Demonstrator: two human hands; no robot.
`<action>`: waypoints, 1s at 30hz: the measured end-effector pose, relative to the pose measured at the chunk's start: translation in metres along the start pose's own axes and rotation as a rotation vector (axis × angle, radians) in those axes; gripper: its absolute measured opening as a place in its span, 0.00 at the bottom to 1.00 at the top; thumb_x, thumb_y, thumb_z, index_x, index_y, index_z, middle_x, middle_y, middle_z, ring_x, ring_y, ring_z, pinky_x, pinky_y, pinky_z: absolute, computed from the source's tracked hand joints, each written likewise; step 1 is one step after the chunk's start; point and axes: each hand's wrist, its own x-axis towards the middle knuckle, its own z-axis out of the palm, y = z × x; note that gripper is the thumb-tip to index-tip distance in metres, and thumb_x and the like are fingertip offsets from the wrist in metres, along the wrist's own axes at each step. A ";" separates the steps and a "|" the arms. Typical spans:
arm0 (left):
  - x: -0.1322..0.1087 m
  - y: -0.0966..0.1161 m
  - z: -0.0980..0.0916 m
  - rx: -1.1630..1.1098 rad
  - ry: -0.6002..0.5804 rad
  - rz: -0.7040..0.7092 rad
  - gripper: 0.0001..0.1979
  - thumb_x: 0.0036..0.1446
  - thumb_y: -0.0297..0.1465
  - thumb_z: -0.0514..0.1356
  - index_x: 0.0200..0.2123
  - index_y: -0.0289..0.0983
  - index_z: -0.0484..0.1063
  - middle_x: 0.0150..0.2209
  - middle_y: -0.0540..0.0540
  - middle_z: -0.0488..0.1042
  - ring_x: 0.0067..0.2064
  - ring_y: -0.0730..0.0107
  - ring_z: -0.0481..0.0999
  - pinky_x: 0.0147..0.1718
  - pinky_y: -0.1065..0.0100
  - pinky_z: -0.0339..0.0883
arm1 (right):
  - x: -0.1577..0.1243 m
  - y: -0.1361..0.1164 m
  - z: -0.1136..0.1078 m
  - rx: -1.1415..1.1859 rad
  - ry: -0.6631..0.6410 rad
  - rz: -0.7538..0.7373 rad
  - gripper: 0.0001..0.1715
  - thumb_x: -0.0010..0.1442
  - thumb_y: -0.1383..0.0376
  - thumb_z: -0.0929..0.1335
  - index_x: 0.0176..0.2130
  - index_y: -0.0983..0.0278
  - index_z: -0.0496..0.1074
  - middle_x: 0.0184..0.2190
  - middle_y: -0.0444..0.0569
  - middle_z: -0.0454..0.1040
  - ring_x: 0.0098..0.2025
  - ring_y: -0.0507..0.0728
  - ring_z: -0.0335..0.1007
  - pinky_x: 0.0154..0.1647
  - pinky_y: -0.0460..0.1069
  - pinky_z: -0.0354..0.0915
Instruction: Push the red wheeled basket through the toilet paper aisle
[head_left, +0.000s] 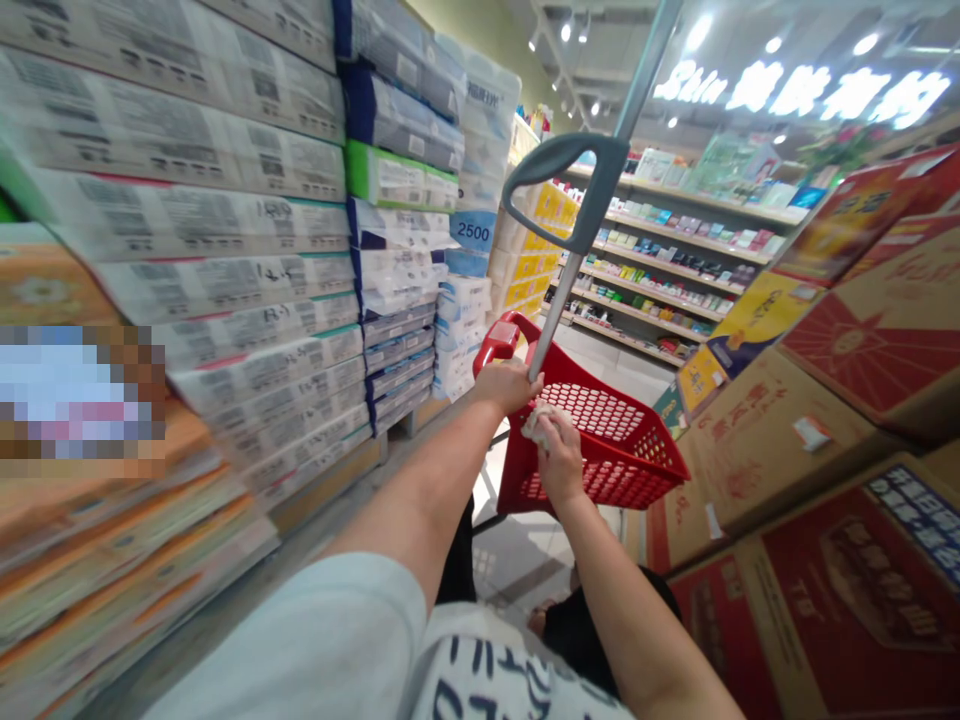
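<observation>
A red shopping basket (517, 470) with perforated walls stands before me. Its metal pull rod (556, 312) rises at a tilt, ending near the top in a grey loop handle (592, 195), with more rod showing above. My left hand (504, 386) is closed around the lower part of the rod, beside the basket's red corner grip (496, 342). In my right hand (561, 455) is a crumpled pale cloth (541, 420), pressed near the basket's near rim. The fingertips of the right hand are partly hidden by the cloth.
Tall stacks of packaged paper goods (247, 220) line the left side. Large cartons (757, 430) are piled close on the right. Shelves of small boxed goods (667, 260) stand at the back, and tiled floor (517, 560) shows below the basket.
</observation>
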 end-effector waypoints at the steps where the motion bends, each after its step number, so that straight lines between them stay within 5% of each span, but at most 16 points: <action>1: 0.000 0.000 0.000 0.009 0.003 0.003 0.27 0.62 0.47 0.46 0.38 0.34 0.77 0.37 0.39 0.78 0.42 0.58 0.76 0.41 0.63 0.64 | -0.001 0.001 0.000 -0.009 0.008 0.005 0.24 0.58 0.71 0.59 0.52 0.63 0.71 0.52 0.55 0.66 0.57 0.62 0.58 0.58 0.58 0.57; 4: 0.000 0.001 0.000 0.017 -0.005 -0.012 0.27 0.62 0.46 0.46 0.38 0.34 0.77 0.38 0.39 0.78 0.42 0.59 0.76 0.41 0.64 0.64 | 0.000 -0.002 0.000 -0.040 -0.033 -0.052 0.23 0.58 0.71 0.60 0.50 0.62 0.72 0.50 0.54 0.67 0.55 0.61 0.58 0.57 0.55 0.57; 11: -0.001 0.001 -0.001 0.015 0.007 0.008 0.26 0.62 0.47 0.47 0.41 0.35 0.77 0.37 0.40 0.78 0.41 0.59 0.77 0.41 0.65 0.64 | -0.020 -0.010 0.018 -0.302 -0.382 -0.203 0.15 0.60 0.70 0.63 0.43 0.61 0.74 0.45 0.51 0.71 0.45 0.59 0.61 0.46 0.54 0.57; 18: 0.000 0.001 -0.001 0.016 -0.009 -0.008 0.27 0.62 0.47 0.46 0.39 0.34 0.77 0.37 0.39 0.78 0.42 0.60 0.77 0.41 0.65 0.64 | -0.002 -0.020 0.010 -0.364 -0.282 -0.165 0.15 0.63 0.65 0.61 0.47 0.59 0.73 0.45 0.52 0.70 0.47 0.59 0.58 0.47 0.54 0.51; 24: -0.002 0.000 -0.002 -0.013 -0.001 0.001 0.26 0.62 0.47 0.47 0.39 0.34 0.77 0.37 0.39 0.78 0.41 0.60 0.77 0.42 0.65 0.64 | -0.020 -0.009 0.013 -0.365 -0.498 -0.163 0.14 0.59 0.69 0.63 0.42 0.59 0.75 0.44 0.49 0.72 0.47 0.59 0.59 0.47 0.54 0.50; 30: -0.001 0.000 -0.002 0.010 0.010 0.019 0.26 0.62 0.46 0.46 0.39 0.34 0.77 0.37 0.39 0.78 0.41 0.59 0.77 0.41 0.65 0.64 | -0.010 -0.011 0.004 -0.385 -0.371 -0.141 0.15 0.61 0.66 0.63 0.46 0.59 0.73 0.45 0.51 0.71 0.48 0.59 0.59 0.46 0.53 0.50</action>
